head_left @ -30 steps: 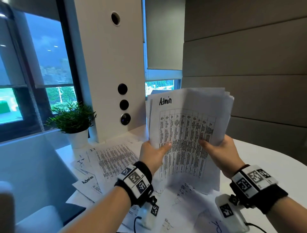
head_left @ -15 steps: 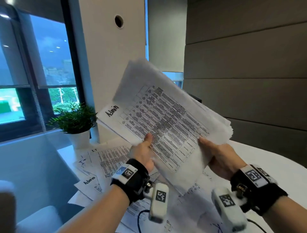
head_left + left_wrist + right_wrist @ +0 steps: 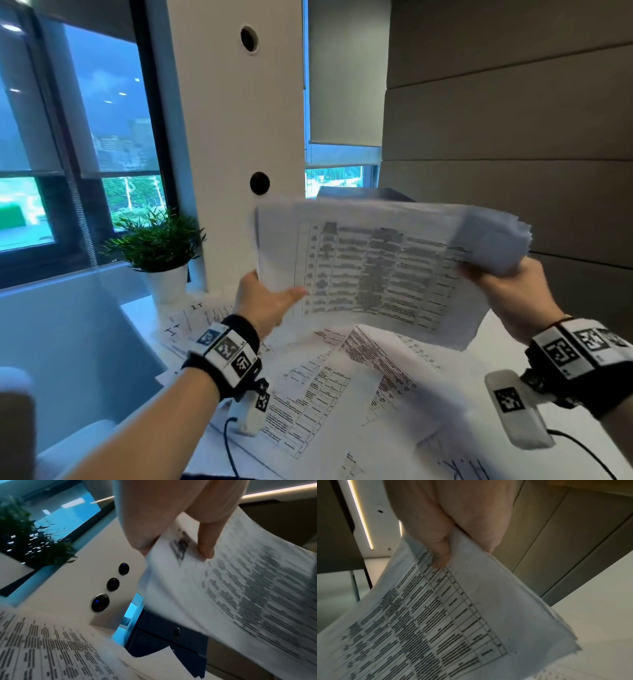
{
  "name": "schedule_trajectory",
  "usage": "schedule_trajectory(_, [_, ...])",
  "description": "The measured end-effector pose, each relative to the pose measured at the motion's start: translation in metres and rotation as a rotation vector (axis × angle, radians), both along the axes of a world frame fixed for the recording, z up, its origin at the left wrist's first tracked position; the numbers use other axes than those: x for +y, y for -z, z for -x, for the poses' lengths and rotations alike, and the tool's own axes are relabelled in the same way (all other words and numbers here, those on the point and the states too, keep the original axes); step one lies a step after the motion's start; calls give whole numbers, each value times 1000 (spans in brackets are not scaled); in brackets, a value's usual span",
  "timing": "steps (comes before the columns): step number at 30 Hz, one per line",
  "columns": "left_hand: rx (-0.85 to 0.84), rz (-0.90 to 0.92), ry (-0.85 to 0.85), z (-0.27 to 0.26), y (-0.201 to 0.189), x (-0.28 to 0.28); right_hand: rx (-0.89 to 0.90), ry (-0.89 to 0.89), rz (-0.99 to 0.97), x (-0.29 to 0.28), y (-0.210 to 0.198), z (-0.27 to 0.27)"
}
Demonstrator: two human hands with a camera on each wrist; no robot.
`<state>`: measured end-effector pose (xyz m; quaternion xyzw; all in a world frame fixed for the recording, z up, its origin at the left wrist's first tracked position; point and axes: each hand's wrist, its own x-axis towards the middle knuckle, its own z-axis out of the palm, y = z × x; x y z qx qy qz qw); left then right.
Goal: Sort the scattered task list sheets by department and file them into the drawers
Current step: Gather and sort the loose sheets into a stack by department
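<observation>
A stack of printed task list sheets [image 3: 376, 267] hangs in the air above the table, turned sideways so its table rows run vertically. My left hand [image 3: 274, 294] pinches its left edge, thumb on the printed face and fingers behind. In the left wrist view the thumb [image 3: 205, 550] presses beside a blurred handwritten heading. My right hand [image 3: 496, 277] grips the stack's right end, and the right wrist view shows the thumb [image 3: 440, 559] on top of the stack [image 3: 436, 615]. Loose sheets [image 3: 325, 387] lie scattered on the table below. A dark blue drawer unit [image 3: 171, 632] with round knobs stands behind the stack.
The white table [image 3: 137, 305] carries a potted plant [image 3: 157, 240] at its back left. One sheet near it is marked IT [image 3: 197, 306]. A white column [image 3: 233, 137] with round holes rises behind, with windows on both sides. Padded wall panels [image 3: 513, 120] close the right.
The stack has swung from upright, through a tilt, to lying sideways. My hands have moved apart to its two short ends, the right hand going up and to the right.
</observation>
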<state>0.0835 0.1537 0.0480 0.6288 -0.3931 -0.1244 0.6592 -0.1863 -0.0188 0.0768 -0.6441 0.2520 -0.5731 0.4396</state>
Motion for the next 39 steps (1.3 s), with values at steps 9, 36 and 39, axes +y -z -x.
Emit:
schedule_trajectory(9, [7, -37, 25, 4, 18, -5, 145, -102, -28, 13, 25, 4])
schedule_trajectory(36, [72, 103, -143, -3, -8, -19, 682, 122, 332, 15, -33, -15])
schedule_trajectory(39, [377, 97, 149, 7, -10, -19, 384, -2, 102, 19, -29, -21])
